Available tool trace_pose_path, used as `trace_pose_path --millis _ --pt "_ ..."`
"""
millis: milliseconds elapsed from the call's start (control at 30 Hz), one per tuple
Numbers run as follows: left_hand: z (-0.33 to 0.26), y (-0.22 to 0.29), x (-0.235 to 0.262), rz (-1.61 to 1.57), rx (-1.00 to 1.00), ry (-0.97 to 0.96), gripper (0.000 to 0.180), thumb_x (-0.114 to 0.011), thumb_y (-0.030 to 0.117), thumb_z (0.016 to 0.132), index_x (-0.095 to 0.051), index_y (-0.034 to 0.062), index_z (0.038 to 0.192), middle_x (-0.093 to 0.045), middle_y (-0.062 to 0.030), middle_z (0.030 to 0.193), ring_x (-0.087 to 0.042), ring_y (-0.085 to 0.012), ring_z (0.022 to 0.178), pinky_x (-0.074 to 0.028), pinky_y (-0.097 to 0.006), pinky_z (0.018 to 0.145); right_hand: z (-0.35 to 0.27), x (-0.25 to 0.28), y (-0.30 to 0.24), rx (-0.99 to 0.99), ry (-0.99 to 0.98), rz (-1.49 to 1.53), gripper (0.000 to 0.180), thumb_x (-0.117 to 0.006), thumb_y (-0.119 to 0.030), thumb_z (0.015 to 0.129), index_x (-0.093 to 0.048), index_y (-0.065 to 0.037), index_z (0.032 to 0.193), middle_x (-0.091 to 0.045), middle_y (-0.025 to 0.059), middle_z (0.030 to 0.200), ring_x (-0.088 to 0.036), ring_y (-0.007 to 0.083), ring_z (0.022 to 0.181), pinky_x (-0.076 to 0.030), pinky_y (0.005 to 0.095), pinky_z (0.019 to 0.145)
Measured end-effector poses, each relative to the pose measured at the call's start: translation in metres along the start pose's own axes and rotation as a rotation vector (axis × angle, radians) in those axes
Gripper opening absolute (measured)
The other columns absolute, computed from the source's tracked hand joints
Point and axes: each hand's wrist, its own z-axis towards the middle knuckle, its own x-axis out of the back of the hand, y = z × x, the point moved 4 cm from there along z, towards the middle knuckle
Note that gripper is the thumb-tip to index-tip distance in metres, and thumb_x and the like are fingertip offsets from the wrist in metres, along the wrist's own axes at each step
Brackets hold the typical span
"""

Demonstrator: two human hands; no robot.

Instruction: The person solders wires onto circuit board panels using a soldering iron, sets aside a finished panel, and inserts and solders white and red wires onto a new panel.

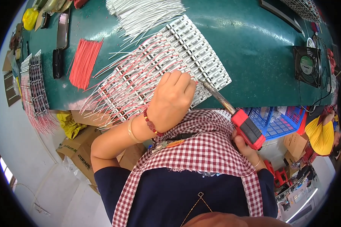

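My right hand (pixel 244 145) grips the red and black handle of a soldering iron (pixel 248 128). Its long metal shaft slants up and left, with the tip right by the fingertips of my left hand (pixel 172 92). That left hand is closed in a pinch over a panel of small white circuit boards (pixel 199 49); what it holds is hidden behind the fingers. Many thin red and white wires (pixel 140 72) fan out leftward from the panel's rows. The rows on the panel's right side show no wires.
On the green table (pixel 250 56) lie a bundle of red wires (pixel 86 62) and a large pile of white wires (pixel 144 13). A black fan (pixel 307 66) stands at the right. Another wired panel (pixel 38 83) sits far left. A blue basket (pixel 276 121) is below the table edge.
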Motion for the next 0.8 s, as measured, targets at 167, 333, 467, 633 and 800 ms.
trace_pose_path --millis 167,333,467,633,800 --pt "-0.001 -0.001 -0.001 0.010 0.008 0.013 0.016 -0.063 -0.001 0.071 -0.065 -0.0001 0.087 -0.046 -0.0081 0.076 -0.050 -0.0239 0.074 -0.040 -0.035 0.066 0.013 0.000 -0.025 0.201 0.086 -0.180 0.027 -0.068 -0.026 0.084 -0.067 0.001 0.090 -0.066 0.0118 0.084 -0.065 0.0247 0.068 -0.052 0.0325 0.059" --pt "-0.002 -0.001 0.001 0.010 0.019 -0.003 0.017 -0.062 -0.001 0.070 -0.065 0.0002 0.087 -0.047 -0.0081 0.076 -0.050 -0.0237 0.075 -0.040 -0.035 0.065 -0.005 0.001 -0.002 0.073 0.014 -0.092 0.028 -0.069 -0.026 0.083 -0.067 0.001 0.093 -0.066 0.0119 0.083 -0.066 0.0241 0.069 -0.052 0.0324 0.060" --pt "-0.002 -0.003 0.001 0.017 0.016 0.009 0.016 -0.062 0.000 0.071 -0.065 0.0004 0.086 -0.047 -0.0079 0.076 -0.050 -0.0236 0.074 -0.040 -0.035 0.065 0.003 -0.005 -0.011 0.058 0.070 -0.038 0.029 -0.069 -0.026 0.084 -0.068 0.001 0.093 -0.065 0.0116 0.083 -0.065 0.0243 0.068 -0.051 0.0323 0.060" --pt "-0.002 -0.003 0.001 0.023 0.025 0.002 0.015 -0.063 0.000 0.071 -0.066 0.0004 0.086 -0.047 -0.0081 0.076 -0.050 -0.0238 0.074 -0.040 -0.035 0.065 -0.011 -0.002 0.006 -0.003 0.065 -0.040 0.031 -0.069 -0.029 0.084 -0.068 0.000 0.093 -0.065 0.0107 0.083 -0.065 0.0230 0.069 -0.051 0.0326 0.061" --pt "0.001 -0.002 0.001 0.024 0.034 -0.005 0.011 -0.063 0.000 0.073 -0.066 0.0013 0.084 -0.047 -0.0082 0.076 -0.050 -0.0240 0.074 -0.040 -0.036 0.066 -0.005 0.009 0.005 -0.041 0.035 0.090 0.043 -0.068 -0.042 0.086 -0.066 0.001 0.089 -0.062 0.0084 0.076 -0.060 0.0203 0.065 -0.047 0.0311 0.059"
